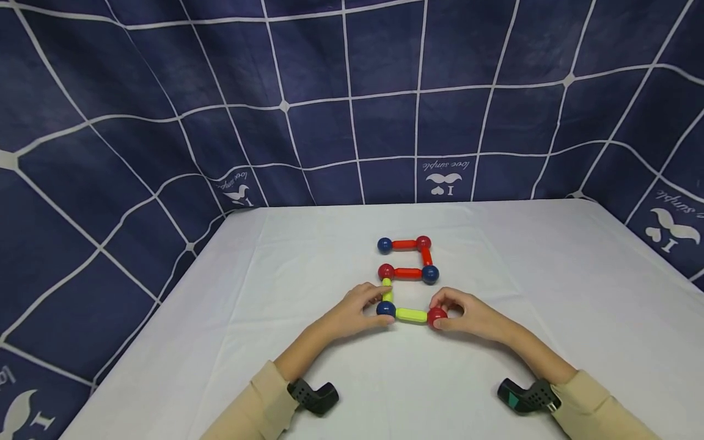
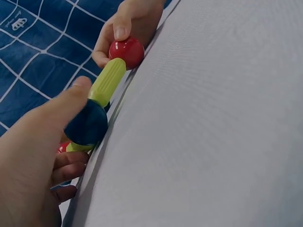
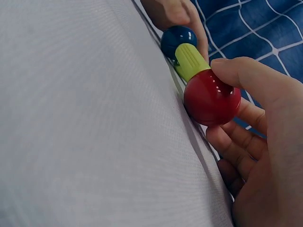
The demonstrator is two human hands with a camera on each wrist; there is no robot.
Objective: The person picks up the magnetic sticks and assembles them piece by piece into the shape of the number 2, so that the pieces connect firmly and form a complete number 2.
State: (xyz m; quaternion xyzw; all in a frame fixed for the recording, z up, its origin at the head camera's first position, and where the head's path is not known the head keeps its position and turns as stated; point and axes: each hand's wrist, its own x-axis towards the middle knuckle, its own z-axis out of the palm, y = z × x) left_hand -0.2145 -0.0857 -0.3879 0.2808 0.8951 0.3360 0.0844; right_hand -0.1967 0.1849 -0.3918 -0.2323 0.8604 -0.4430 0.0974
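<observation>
A chain of magnetic balls and rods lies on the white table in a winding, squared shape. At its near end, a yellow-green rod (image 1: 411,315) joins a blue ball (image 1: 386,310) to a red ball (image 1: 437,318). My left hand (image 1: 357,313) holds the blue ball between thumb and fingers, with its index finger across another yellow-green rod (image 1: 387,296). The red ball (image 3: 212,98) is pinched by my right hand (image 1: 467,315), thumb on the near side. In the left wrist view, the blue ball (image 2: 87,124) is partly hidden by the thumb.
Farther back, the chain continues through a red ball (image 1: 386,271), red rods (image 1: 407,273) and blue balls (image 1: 430,274). White cloth (image 1: 264,269) covers the table. Behind it hangs a dark blue curtain (image 1: 379,128) with white grid lines.
</observation>
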